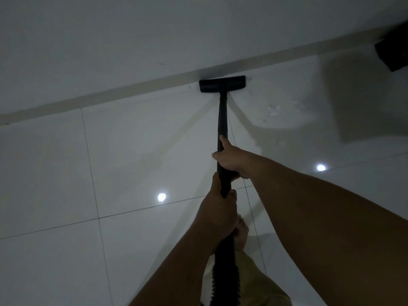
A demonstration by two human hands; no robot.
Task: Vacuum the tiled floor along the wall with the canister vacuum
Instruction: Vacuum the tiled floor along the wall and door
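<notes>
A black vacuum wand [222, 120] runs from my hands up to a flat black floor nozzle [222, 84], which rests on the glossy white tiled floor [132, 151] right against the pale skirting [110, 99] of the white wall [132, 36]. My right hand [231, 161] grips the wand higher up, thumb pointing along it. My left hand [218, 214] holds the wand's lower end, where the ribbed black hose [224, 272] begins and drops out of the bottom edge. The canister is out of sight.
A dark box-shaped object [393, 54] sits by the wall at the far right. Pale specks [273, 110] lie on the tile right of the nozzle. My bare foot [241, 234] and a khaki trouser leg [254, 281] are below my hands. Two ceiling lights reflect in the tiles.
</notes>
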